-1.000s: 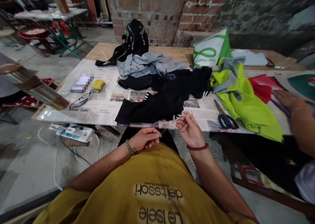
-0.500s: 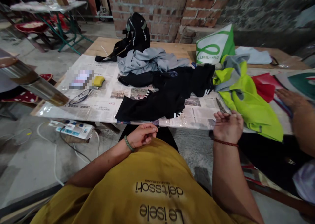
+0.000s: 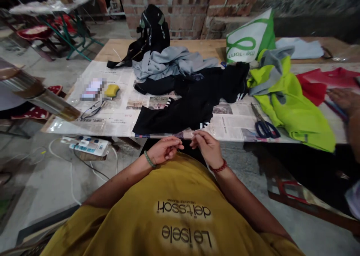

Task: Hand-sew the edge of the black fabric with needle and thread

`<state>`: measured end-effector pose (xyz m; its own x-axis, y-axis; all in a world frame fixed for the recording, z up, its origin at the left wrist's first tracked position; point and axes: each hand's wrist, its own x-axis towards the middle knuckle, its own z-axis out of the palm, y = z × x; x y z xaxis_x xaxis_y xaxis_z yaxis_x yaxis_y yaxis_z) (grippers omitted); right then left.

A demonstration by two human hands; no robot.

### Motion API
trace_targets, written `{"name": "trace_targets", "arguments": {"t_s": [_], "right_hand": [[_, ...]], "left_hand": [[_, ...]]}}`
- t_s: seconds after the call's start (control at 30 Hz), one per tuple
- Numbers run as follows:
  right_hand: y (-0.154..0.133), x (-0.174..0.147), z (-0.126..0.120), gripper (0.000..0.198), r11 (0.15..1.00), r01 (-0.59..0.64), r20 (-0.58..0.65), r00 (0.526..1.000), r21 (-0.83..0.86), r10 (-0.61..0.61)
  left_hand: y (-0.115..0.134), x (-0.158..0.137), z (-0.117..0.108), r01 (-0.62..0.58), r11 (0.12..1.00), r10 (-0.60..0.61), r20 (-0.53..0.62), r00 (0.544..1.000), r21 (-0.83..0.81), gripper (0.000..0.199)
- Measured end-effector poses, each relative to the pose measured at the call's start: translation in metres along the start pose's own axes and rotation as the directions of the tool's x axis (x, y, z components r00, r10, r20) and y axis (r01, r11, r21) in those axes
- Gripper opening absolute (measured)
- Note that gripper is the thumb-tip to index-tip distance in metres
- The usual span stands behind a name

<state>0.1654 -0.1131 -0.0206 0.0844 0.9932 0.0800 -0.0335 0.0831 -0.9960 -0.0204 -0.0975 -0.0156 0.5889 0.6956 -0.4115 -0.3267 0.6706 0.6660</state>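
Observation:
My left hand (image 3: 164, 151) and my right hand (image 3: 206, 147) are close together just below the table's front edge, above my yellow shirt. The fingertips of both are pinched. A fine thread runs between them, with a needle on the right side; both are almost too thin to see. A black garment (image 3: 180, 113) lies on newspaper (image 3: 118, 117) directly beyond my hands. Blue-handled scissors (image 3: 264, 126) rest on the paper to the right of my right hand.
On the wooden table (image 3: 157, 45) are a grey garment (image 3: 168, 62), a black backpack (image 3: 153, 27), a green-and-white bag (image 3: 247, 38), a neon-yellow vest (image 3: 292, 109), red fabric (image 3: 323, 81) and glasses (image 3: 92, 109). Another person's hand (image 3: 344, 98) rests at the right edge. A power strip (image 3: 88, 146) lies on the floor.
My right hand swung far out to the right, drawing the thread, and has come back beside my left hand. My left hand has stayed almost still. The view tilted slightly downward.

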Motion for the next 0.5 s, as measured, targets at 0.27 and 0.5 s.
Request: {"name": "trace_targets", "arguments": {"t_s": [0.27,0.5], "right_hand": [[0.007,-0.005,0.022,0.016,0.971,-0.221,0.221,0.955,0.092,0.196],[0.022,-0.005,0.016,0.022,0.967,-0.217,0.048,0.976,0.134,0.212]], "left_hand": [[-0.001,0.001,-0.005,0.011,1.0,-0.011,-0.002,1.0,-0.002,0.025],[-0.003,0.002,0.003,-0.001,0.999,0.003,-0.027,1.0,0.054,0.031]]}}
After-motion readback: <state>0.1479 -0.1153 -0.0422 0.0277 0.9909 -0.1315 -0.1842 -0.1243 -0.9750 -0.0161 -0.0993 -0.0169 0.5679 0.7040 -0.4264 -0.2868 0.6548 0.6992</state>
